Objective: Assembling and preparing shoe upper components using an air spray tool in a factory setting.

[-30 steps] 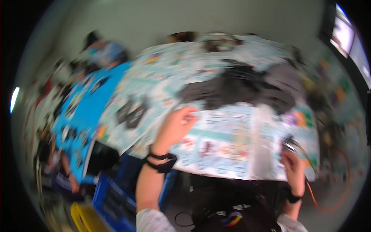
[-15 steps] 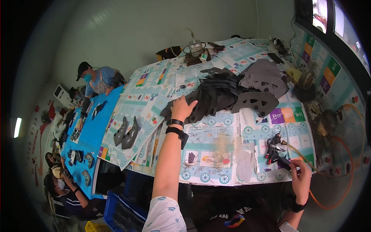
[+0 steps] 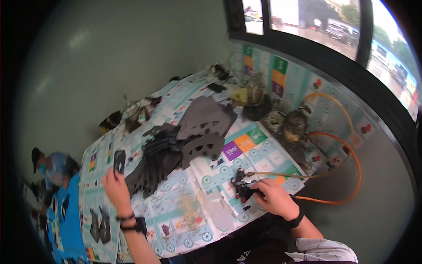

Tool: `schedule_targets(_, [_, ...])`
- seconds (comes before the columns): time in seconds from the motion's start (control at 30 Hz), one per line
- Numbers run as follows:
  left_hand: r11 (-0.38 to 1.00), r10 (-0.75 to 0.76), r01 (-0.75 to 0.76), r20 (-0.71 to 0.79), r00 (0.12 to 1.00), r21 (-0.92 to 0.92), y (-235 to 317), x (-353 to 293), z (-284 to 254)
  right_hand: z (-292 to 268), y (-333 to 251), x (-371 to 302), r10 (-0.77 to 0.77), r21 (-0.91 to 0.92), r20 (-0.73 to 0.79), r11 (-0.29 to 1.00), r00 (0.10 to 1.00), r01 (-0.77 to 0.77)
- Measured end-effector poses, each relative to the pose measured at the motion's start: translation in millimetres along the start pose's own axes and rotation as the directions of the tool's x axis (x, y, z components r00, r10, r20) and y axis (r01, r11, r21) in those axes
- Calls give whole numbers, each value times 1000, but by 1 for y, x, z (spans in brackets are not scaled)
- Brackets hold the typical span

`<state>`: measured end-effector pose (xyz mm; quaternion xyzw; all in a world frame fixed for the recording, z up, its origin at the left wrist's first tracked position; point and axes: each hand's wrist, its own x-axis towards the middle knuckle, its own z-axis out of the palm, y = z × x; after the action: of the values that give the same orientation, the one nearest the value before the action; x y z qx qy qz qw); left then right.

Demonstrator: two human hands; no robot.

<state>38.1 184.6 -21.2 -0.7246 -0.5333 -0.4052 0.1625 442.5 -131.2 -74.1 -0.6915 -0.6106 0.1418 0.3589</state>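
Observation:
My left hand (image 3: 116,189) is closed on the lower end of a small flat black piece (image 3: 119,159), lifted at the left end of the dark pile. That pile is made of overlapping dark cut pieces (image 3: 154,169), with larger grey pieces with cut-out holes (image 3: 206,119) behind and to its right. My right hand (image 3: 277,198) has its fingers round the handle of a black and silver spray gun (image 3: 241,181) at the table's right front. A hose runs from the gun to the right. Two dark curved pieces (image 3: 99,225) lie side by side at the left.
Printed paper sheets (image 3: 184,220) cover the table. Yellowish and orange hoses (image 3: 358,176) loop at the right beside stained containers (image 3: 295,123). A dark-framed window (image 3: 307,39) is above. At far left, a person (image 3: 55,167) stands by a blue table (image 3: 72,229).
The view has swung right. My left hand has lifted a black piece from the pile's left end. My right hand has moved up from the handle's end and closed more round the spray gun.

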Motion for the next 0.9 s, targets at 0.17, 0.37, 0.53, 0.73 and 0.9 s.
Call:
schedule_targets(0.17, [926, 344, -343, -23, 939, -156, 108, -90, -92, 5, 13, -9, -45, -293, 17, 955, 999, 48])
schedule_targets(0.37, [865, 443, -286, 363, 820, -411, 125, -226, -99, 31, 38, 14, -48, -352, 162, 930, 986, 103])
schedule_targets(0.53, [853, 491, -362, 341, 802, -377, 145, -243, -103, 39, 55, 28, -68, -349, 228, 925, 971, 147])
schedule_targets(0.73, [814, 452, -308, 205, 868, -493, 127, -250, -86, 35, 53, 37, -126, -396, 258, 890, 958, 224])
schedule_targets(0.9, [771, 512, -331, 219, 831, -544, 119, -250, -80, 28, 41, 41, -81, -425, 297, 881, 952, 207])
